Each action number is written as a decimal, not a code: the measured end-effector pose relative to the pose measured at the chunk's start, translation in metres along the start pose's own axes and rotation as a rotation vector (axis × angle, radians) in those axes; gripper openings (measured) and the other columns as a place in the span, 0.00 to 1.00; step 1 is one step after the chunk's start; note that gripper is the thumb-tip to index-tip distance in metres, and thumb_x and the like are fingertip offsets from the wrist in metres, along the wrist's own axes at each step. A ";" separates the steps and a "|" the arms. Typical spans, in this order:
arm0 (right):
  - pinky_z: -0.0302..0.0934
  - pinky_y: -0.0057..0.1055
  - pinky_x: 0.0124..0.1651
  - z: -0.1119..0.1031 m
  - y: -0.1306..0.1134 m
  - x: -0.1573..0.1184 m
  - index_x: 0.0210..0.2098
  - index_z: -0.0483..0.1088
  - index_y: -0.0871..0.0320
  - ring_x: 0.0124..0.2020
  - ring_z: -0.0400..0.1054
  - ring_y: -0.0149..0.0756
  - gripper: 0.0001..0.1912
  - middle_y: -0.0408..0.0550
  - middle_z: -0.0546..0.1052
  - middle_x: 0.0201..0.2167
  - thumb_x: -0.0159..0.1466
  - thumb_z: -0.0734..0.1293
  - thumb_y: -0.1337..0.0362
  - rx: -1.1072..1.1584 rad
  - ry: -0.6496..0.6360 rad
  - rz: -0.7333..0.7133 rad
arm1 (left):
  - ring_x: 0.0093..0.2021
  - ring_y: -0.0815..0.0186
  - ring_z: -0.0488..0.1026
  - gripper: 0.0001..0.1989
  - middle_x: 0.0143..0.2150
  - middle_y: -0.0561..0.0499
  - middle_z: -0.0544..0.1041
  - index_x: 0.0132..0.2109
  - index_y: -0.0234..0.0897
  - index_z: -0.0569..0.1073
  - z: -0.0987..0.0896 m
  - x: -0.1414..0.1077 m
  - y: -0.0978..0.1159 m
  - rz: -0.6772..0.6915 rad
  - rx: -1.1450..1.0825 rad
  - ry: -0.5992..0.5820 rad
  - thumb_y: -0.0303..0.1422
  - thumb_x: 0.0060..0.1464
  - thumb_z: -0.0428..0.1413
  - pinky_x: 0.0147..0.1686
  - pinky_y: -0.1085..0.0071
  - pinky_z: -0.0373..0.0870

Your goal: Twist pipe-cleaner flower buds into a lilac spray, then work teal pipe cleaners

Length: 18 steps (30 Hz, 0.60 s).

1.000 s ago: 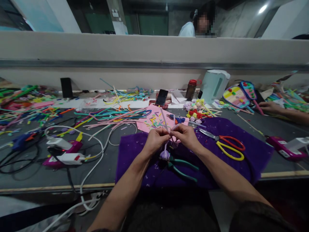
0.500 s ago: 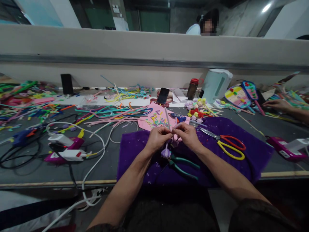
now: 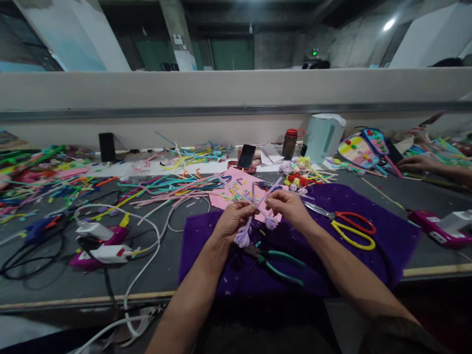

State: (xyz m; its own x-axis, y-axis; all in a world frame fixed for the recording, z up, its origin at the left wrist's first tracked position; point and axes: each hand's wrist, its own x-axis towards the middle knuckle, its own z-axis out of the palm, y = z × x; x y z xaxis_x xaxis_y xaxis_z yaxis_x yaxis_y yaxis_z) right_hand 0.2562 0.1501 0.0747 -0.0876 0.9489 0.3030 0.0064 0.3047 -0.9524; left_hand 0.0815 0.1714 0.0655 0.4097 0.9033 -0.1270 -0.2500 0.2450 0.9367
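Observation:
Pinched between the fingers of my left hand (image 3: 236,219) are lilac pipe cleaners (image 3: 254,194), with a fluffy lilac pipe-cleaner flower (image 3: 242,237) hanging below. A second lilac flower (image 3: 271,222) dangles just under my right hand (image 3: 287,206), whose thumb and forefinger are closed on a lilac stem (image 3: 272,188) that slants up to the right. Both hands are over a purple cloth (image 3: 206,250). Beneath them on the cloth lie green-handled pliers (image 3: 282,265). To the right rest scissors (image 3: 354,231) with one red and one yellow handle.
Pink paper (image 3: 217,199) with small cut pieces lies beyond my hands. Pipe cleaners (image 3: 177,184) spread to the left, near white cables and a magenta power strip (image 3: 88,258). A kettle (image 3: 324,137), bottle (image 3: 290,143) and phone (image 3: 246,156) stand behind. Another person's hand (image 3: 420,163) is at right.
My hands have moved slightly apart, and the lilac stems now spread in a V. A second flower shows under my right hand. The view has tilted up, and the person behind the partition is mostly hidden.

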 end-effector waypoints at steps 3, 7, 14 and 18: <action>0.55 0.23 0.22 0.005 0.004 -0.001 0.28 0.70 0.61 0.19 0.60 0.25 0.08 0.41 0.70 0.21 0.50 0.68 0.62 0.029 -0.101 0.062 | 0.21 0.76 0.64 0.11 0.23 0.51 0.72 0.27 0.30 0.73 0.002 0.000 -0.003 0.009 -0.049 -0.033 0.33 0.36 0.62 0.21 0.79 0.56; 0.56 0.23 0.22 0.008 0.008 -0.002 0.28 0.71 0.61 0.19 0.61 0.25 0.09 0.41 0.70 0.21 0.49 0.69 0.62 0.078 -0.083 0.038 | 0.21 0.76 0.64 0.10 0.22 0.51 0.71 0.26 0.29 0.73 0.004 0.000 -0.003 -0.012 -0.055 -0.045 0.32 0.35 0.62 0.20 0.80 0.56; 0.57 0.24 0.21 0.011 0.014 -0.001 0.29 0.72 0.61 0.18 0.61 0.25 0.11 0.43 0.71 0.21 0.48 0.70 0.61 0.117 -0.054 0.048 | 0.18 0.75 0.64 0.12 0.19 0.52 0.70 0.26 0.30 0.71 0.010 -0.003 0.001 -0.066 -0.028 -0.016 0.34 0.34 0.63 0.18 0.79 0.56; 0.58 0.25 0.22 0.011 0.017 -0.002 0.27 0.72 0.62 0.19 0.62 0.26 0.10 0.43 0.71 0.20 0.47 0.70 0.61 0.109 -0.068 0.041 | 0.17 0.75 0.64 0.13 0.19 0.52 0.70 0.26 0.30 0.70 0.007 -0.003 -0.001 -0.099 -0.006 -0.027 0.34 0.33 0.63 0.18 0.78 0.56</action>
State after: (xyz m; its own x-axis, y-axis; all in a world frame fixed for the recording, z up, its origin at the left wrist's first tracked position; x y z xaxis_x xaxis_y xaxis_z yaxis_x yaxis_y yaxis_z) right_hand 0.2454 0.1525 0.0576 -0.1567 0.9516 0.2643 -0.0961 0.2516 -0.9630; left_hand 0.0870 0.1663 0.0668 0.4563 0.8648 -0.2095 -0.2120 0.3344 0.9183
